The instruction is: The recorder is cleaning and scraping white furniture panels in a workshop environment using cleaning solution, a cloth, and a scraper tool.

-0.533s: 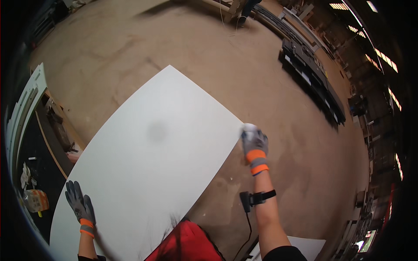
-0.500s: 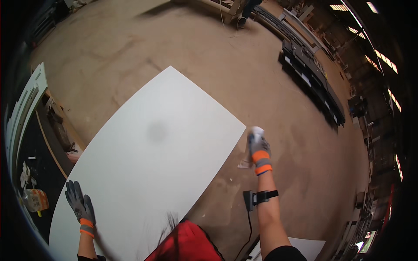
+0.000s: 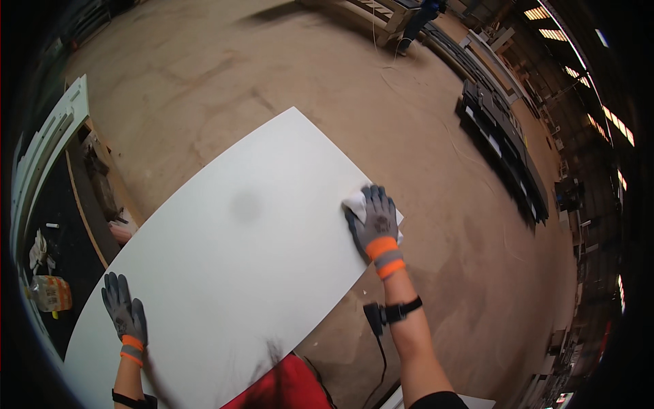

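A large white panel point(image 3: 225, 273) stretches out in front of me, its far corner pointing away. My right hand point(image 3: 376, 217), in a grey glove with an orange cuff, presses a white cloth point(image 3: 355, 204) onto the panel close to its right corner. Part of the cloth shows past the thumb side and a bit more by the wrist. At the panel's left edge my left hand point(image 3: 122, 307), gloved alike, lies flat with fingers stretched out and nothing in it.
Left of the panel is a dark surface with a plastic bottle point(image 3: 52, 293) and a crumpled white rag point(image 3: 42, 249). White profiled boards point(image 3: 58, 129) stand beyond. A stack of dark panels point(image 3: 501, 146) lies on the floor at right; a person's leg point(image 3: 417, 27) shows at the far top.
My right hand has swung from beside the panel's right corner onto the panel, bringing the cloth against it. My left hand stays flat on the panel's left edge. The view has shifted slightly.
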Demonstrator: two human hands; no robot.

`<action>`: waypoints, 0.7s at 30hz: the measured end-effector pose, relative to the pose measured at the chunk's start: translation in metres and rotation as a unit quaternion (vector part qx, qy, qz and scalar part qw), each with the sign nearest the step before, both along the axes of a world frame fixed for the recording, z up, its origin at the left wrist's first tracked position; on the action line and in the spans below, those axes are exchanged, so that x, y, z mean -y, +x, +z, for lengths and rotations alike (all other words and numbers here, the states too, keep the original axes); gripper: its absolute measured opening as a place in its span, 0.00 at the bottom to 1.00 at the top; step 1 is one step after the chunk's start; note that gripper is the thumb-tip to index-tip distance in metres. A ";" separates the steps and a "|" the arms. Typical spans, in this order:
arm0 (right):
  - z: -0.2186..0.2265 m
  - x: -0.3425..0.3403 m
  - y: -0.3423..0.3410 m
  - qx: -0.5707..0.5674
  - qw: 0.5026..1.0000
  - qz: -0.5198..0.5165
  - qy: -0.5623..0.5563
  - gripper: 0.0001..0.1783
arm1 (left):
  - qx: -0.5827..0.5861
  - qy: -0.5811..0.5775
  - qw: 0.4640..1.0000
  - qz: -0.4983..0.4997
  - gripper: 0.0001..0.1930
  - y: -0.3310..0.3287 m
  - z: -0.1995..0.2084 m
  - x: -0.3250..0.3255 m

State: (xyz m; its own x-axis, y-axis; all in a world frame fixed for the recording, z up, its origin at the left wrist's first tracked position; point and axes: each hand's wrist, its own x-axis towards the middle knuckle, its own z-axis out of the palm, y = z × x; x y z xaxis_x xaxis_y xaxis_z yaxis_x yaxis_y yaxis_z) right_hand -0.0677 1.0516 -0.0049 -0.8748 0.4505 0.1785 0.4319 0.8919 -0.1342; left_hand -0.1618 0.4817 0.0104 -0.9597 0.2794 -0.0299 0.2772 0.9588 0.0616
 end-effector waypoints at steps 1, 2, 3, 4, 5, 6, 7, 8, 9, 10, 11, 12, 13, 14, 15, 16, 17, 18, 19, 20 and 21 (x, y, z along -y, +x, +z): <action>0.002 -0.008 -0.015 0.000 1.000 -0.003 0.002 0.36 | 0.000 0.002 1.000 -0.003 0.31 -0.002 -0.001 -0.001; 0.005 -0.019 -0.027 0.011 1.000 0.010 0.009 0.36 | -0.011 0.005 1.000 -0.017 0.31 -0.005 -0.004 -0.003; 0.004 -0.021 -0.033 0.023 0.999 0.027 0.011 0.36 | -0.021 0.003 0.999 -0.027 0.31 -0.005 -0.006 0.001; 0.005 -0.022 -0.031 0.019 0.999 0.036 0.007 0.36 | -0.030 -0.008 0.999 -0.027 0.31 -0.007 -0.011 0.004; 0.009 -0.022 -0.021 0.023 0.999 0.033 0.006 0.36 | -0.025 -0.008 0.999 -0.030 0.31 -0.005 -0.013 0.002; 0.013 -0.014 -0.010 0.039 0.998 0.049 -0.008 0.36 | -0.030 -0.017 0.999 -0.024 0.31 -0.004 -0.011 0.008; 0.018 -0.009 0.004 0.054 0.996 0.064 -0.019 0.35 | -0.035 -0.023 0.999 -0.020 0.31 -0.003 -0.010 0.012; 0.017 -0.004 0.019 0.056 0.996 0.065 -0.035 0.35 | -0.034 -0.026 0.999 -0.018 0.31 -0.001 -0.008 0.016; 0.019 -0.004 0.029 0.058 0.996 0.063 -0.032 0.35 | -0.038 -0.028 0.999 -0.020 0.31 -0.001 -0.009 0.015; 0.019 -0.003 0.034 0.064 0.995 0.063 -0.033 0.35 | -0.043 -0.030 0.998 -0.020 0.31 -0.001 -0.009 0.015; 0.020 -0.003 0.034 0.069 0.995 0.064 -0.035 0.35 | -0.042 -0.030 0.999 -0.018 0.31 -0.001 -0.008 0.013; 0.021 -0.005 0.024 0.066 0.995 0.061 -0.033 0.34 | -0.045 -0.021 0.999 -0.023 0.31 0.000 -0.006 0.009; 0.022 -0.011 0.012 0.066 0.995 0.061 -0.031 0.34 | -0.048 -0.012 0.998 -0.029 0.31 -0.001 -0.005 0.006; 0.021 -0.019 -0.005 0.055 0.996 0.062 -0.026 0.34 | -0.049 -0.011 0.998 -0.028 0.31 -0.003 -0.006 0.005; 0.019 -0.027 -0.020 0.045 0.997 0.062 -0.022 0.35 | -0.049 -0.006 0.998 -0.037 0.31 -0.004 -0.008 0.004; 0.016 -0.037 -0.036 0.054 0.997 0.060 -0.018 0.36 | -0.049 -0.003 0.998 -0.042 0.31 -0.004 -0.010 0.003; 0.015 -0.043 -0.045 0.052 0.996 0.063 -0.017 0.36 | -0.051 -0.003 0.998 -0.039 0.31 -0.005 -0.010 0.001; 0.015 -0.044 -0.056 0.060 0.997 0.040 -0.031 0.36 | -0.038 0.002 0.999 -0.032 0.31 -0.005 -0.008 0.002; 0.016 -0.043 -0.062 0.068 0.997 0.016 -0.044 0.37 | -0.026 0.009 0.999 -0.025 0.31 -0.005 -0.008 0.002; 0.018 -0.038 -0.054 0.037 0.998 0.016 -0.047 0.38 | -0.025 0.012 0.999 -0.025 0.32 -0.006 -0.010 0.002; 0.015 -0.030 -0.044 0.037 0.998 0.026 -0.051 0.38 | -0.026 0.008 1.000 -0.016 0.32 -0.004 -0.009 0.004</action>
